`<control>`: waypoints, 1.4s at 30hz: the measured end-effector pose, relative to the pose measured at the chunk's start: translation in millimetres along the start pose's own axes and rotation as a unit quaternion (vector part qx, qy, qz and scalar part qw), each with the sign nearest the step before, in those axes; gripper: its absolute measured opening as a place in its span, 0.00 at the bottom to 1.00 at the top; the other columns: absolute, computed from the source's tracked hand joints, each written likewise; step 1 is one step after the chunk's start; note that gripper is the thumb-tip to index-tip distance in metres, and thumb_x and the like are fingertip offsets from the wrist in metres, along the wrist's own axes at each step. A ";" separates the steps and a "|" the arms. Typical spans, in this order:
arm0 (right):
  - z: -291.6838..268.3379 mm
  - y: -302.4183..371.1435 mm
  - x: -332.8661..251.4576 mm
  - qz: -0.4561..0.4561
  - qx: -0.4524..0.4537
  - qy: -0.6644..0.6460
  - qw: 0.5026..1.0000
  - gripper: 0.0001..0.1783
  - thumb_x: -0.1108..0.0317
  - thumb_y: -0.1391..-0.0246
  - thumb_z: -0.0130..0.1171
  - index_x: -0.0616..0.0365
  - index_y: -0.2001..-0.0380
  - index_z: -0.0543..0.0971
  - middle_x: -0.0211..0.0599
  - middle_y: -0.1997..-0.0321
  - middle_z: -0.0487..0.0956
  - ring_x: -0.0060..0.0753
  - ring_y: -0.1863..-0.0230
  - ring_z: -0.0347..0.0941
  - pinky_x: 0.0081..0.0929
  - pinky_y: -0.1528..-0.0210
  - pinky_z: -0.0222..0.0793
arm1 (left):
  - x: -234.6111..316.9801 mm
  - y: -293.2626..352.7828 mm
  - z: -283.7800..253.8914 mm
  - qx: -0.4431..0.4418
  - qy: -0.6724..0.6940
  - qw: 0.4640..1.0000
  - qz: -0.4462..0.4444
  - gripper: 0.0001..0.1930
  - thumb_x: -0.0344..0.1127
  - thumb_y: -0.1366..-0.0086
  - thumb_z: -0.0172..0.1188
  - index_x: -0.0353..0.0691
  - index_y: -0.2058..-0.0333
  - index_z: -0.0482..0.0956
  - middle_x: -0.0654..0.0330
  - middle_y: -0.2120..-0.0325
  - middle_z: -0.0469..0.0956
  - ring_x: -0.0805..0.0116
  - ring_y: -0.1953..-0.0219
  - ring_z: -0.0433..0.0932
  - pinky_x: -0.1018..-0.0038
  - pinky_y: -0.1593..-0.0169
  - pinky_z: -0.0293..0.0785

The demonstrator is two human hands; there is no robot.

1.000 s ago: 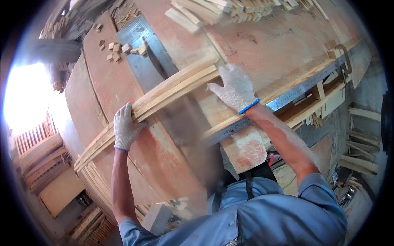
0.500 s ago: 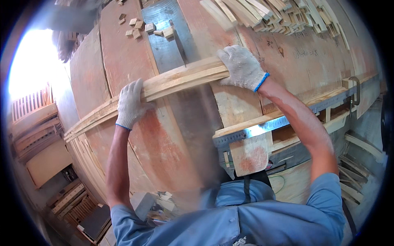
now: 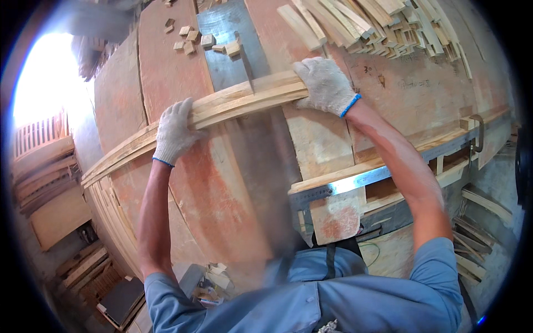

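Two or more long pale wooden strips (image 3: 244, 106), lying side by side, run across the worktable from the far left to my right hand. My left hand (image 3: 174, 132), in a whitish knit glove, is closed over them left of the middle, thumb on the near side. Gloved too, my right hand (image 3: 325, 87) grips their right end. Between my hands, a thin upright saw blade (image 3: 246, 69) rises from a shiny metal plate (image 3: 223, 25) in the tabletop. Its near edge meets the far strip. My palms hide the wood beneath them.
Small wood offcuts (image 3: 191, 36) lie beside the blade. Many short wooden pieces (image 3: 383, 25) are piled at the far right. A steel ruler (image 3: 361, 180) runs along a wooden fence at the near right, with a clamp (image 3: 476, 133) at its end. Further strips (image 3: 111, 213) lie at the left.
The strips and both my hands have moved slightly away from me, toward the blade. The blade's lower end now overlaps the far strip, where before it barely reached its edge.
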State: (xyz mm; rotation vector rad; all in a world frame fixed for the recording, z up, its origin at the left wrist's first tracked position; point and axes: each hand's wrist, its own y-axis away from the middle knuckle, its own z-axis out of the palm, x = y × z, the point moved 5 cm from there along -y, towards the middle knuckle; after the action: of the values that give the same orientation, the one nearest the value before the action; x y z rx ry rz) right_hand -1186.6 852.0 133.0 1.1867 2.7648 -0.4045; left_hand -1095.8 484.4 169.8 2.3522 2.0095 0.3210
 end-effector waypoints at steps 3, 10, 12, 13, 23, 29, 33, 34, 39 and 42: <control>-10.3 -8.7 -3.1 0.022 -0.020 -0.005 1.000 0.34 0.49 0.62 0.79 0.54 0.55 0.77 0.42 0.58 0.78 0.50 0.52 0.77 0.48 0.51 0.75 | -12.7 -8.0 9.0 0.021 0.012 1.000 0.009 0.46 0.42 0.53 0.80 0.39 0.35 0.71 0.48 0.43 0.77 0.44 0.37 0.73 0.53 0.32 0.68; -19.8 -24.3 9.5 0.138 0.037 -0.023 0.989 0.32 0.45 0.61 0.79 0.57 0.61 0.78 0.47 0.60 0.81 0.55 0.57 0.80 0.49 0.53 0.77 | -28.7 -32.7 -7.8 0.090 0.045 0.993 -0.055 0.45 0.41 0.56 0.80 0.40 0.38 0.73 0.49 0.46 0.79 0.44 0.41 0.75 0.53 0.34 0.69; -49.3 -4.0 -2.5 0.177 0.064 -0.057 0.980 0.34 0.42 0.60 0.78 0.58 0.62 0.79 0.50 0.59 0.82 0.56 0.55 0.80 0.50 0.50 0.77 | -25.8 -25.6 -8.0 0.089 0.052 0.993 -0.064 0.44 0.41 0.57 0.81 0.40 0.39 0.74 0.50 0.48 0.79 0.44 0.42 0.75 0.53 0.35 0.70; -67.9 5.5 -2.2 0.200 0.075 -0.078 0.974 0.34 0.41 0.59 0.78 0.59 0.62 0.79 0.51 0.59 0.82 0.57 0.54 0.80 0.51 0.49 0.77 | -18.0 -18.0 -6.8 0.082 0.049 0.994 -0.056 0.43 0.41 0.57 0.81 0.40 0.40 0.74 0.51 0.49 0.79 0.45 0.43 0.75 0.53 0.36 0.70; -291.3 2.0 144.3 0.302 0.297 -0.024 0.905 0.39 0.40 0.47 0.70 0.65 0.46 0.81 0.61 0.51 0.84 0.60 0.45 0.81 0.50 0.42 0.75 | 44.9 73.2 -1.9 0.049 0.043 0.995 0.072 0.45 0.41 0.65 0.83 0.43 0.45 0.74 0.55 0.55 0.77 0.47 0.47 0.74 0.52 0.38 0.70; -177.9 48.6 1.9 0.145 0.048 -0.149 0.977 0.18 0.53 0.38 0.64 0.58 0.59 0.82 0.50 0.58 0.82 0.58 0.54 0.79 0.49 0.49 0.75 | 87.8 96.6 13.9 0.066 0.028 0.994 0.077 0.45 0.42 0.63 0.83 0.41 0.43 0.74 0.54 0.53 0.77 0.47 0.46 0.74 0.53 0.38 0.70; -94.5 103.4 -87.2 0.043 -0.098 -0.135 0.985 0.18 0.55 0.44 0.64 0.55 0.55 0.80 0.51 0.51 0.79 0.52 0.48 0.77 0.52 0.44 0.71 | 158.3 91.1 10.9 0.037 0.072 0.995 0.062 0.46 0.44 0.59 0.82 0.41 0.39 0.73 0.53 0.49 0.77 0.48 0.42 0.74 0.52 0.33 0.67; -86.7 105.1 -93.7 0.038 -0.121 -0.134 0.983 0.17 0.56 0.43 0.63 0.55 0.57 0.81 0.51 0.53 0.80 0.52 0.49 0.78 0.51 0.45 0.72 | 169.3 87.2 15.6 0.036 0.081 0.994 0.057 0.47 0.46 0.56 0.81 0.40 0.36 0.72 0.52 0.45 0.77 0.48 0.39 0.73 0.51 0.31 0.65; -48.6 113.4 -93.5 0.050 -0.205 -0.050 0.976 0.37 0.47 0.58 0.74 0.55 0.48 0.76 0.42 0.54 0.76 0.48 0.49 0.74 0.44 0.45 0.71 | 197.8 69.4 42.9 -0.005 0.054 0.998 0.013 0.41 0.45 0.48 0.76 0.39 0.37 0.72 0.50 0.45 0.77 0.46 0.40 0.73 0.51 0.34 0.66; -31.3 117.4 -80.8 0.036 -0.190 -0.051 0.980 0.46 0.45 0.65 0.79 0.56 0.45 0.74 0.42 0.53 0.76 0.48 0.48 0.74 0.45 0.44 0.70 | 193.3 80.3 19.0 0.079 0.084 0.988 0.099 0.45 0.45 0.47 0.76 0.38 0.33 0.68 0.47 0.38 0.73 0.44 0.33 0.68 0.49 0.28 0.61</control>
State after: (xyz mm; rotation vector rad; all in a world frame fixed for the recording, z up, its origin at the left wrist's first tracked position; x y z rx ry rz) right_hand -1045.7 882.1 155.6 1.1271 2.5466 0.0678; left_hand -986.4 662.8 190.1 2.7175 1.9356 0.3934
